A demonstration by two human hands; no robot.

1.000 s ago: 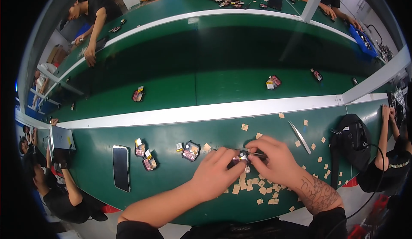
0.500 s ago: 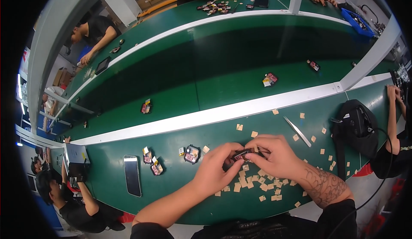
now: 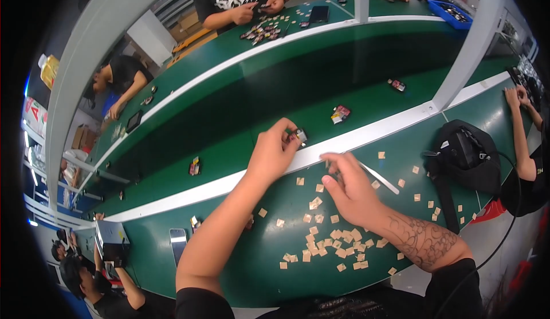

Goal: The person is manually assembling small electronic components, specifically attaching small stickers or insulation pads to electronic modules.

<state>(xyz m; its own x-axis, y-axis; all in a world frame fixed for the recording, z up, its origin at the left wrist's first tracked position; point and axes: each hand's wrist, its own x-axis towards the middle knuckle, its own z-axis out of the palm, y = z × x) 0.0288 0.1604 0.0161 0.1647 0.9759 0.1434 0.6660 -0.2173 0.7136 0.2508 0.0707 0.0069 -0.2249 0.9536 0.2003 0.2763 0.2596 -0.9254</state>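
My left hand [image 3: 274, 150] reaches over the white rail [image 3: 240, 179] and pinches a small dark electronic part [image 3: 299, 137] with a pale and pinkish face at the edge of the green belt. My right hand [image 3: 350, 188] hovers above the near table, thumb and fingers apart, nearest to the tweezers [image 3: 379, 178]. Small tan square pieces [image 3: 338, 242] lie scattered below it. Two similar electronic parts rest on the belt beyond my hands, one pink and yellow [image 3: 340, 114] and one reddish [image 3: 396, 84]. Another part [image 3: 195, 166] lies on the belt to the left.
A phone [image 3: 178, 244] lies left of my left forearm, which hides other parts. At right are a black bag [image 3: 467, 154] and a white upright post [image 3: 467, 49]. Co-workers sit around the tables. A blue bin [image 3: 451, 14] stands at the far right.
My left hand has moved forward, carrying the electronic part from above the near table to over the rail and belt. My right hand has parted from it and opened. The view has shifted.
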